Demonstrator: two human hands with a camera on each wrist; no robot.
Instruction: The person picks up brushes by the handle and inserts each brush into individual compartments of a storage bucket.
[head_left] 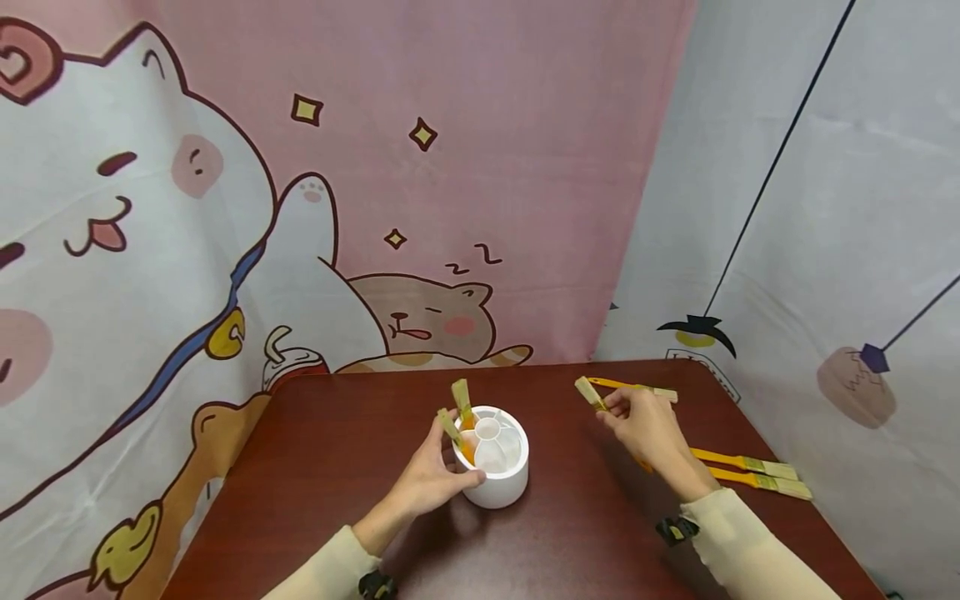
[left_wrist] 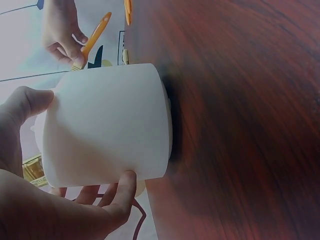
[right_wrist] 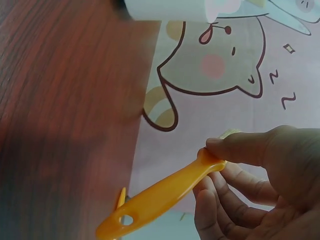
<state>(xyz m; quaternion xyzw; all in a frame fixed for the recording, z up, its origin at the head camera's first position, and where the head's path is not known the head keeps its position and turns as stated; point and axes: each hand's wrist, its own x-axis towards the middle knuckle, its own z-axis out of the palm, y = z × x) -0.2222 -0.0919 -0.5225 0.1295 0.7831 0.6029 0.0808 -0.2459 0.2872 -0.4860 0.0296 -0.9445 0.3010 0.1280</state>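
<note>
A white round holder divided into compartments stands on the table. My left hand grips its side, thumb at the near rim; in the left wrist view the fingers wrap around the white wall. Two paintbrushes lean in its left part, bristles up: one paintbrush farther back, another paintbrush nearer. To the right of the holder, my right hand pinches a third paintbrush near the top of its orange handle. Its pale bristles point up and left in the head view.
Behind the right hand lies a paintbrush at the table's back. Two more paintbrushes, an upper one and a lower one, lie by the right edge of the dark red table. Printed cloth hangs around the table.
</note>
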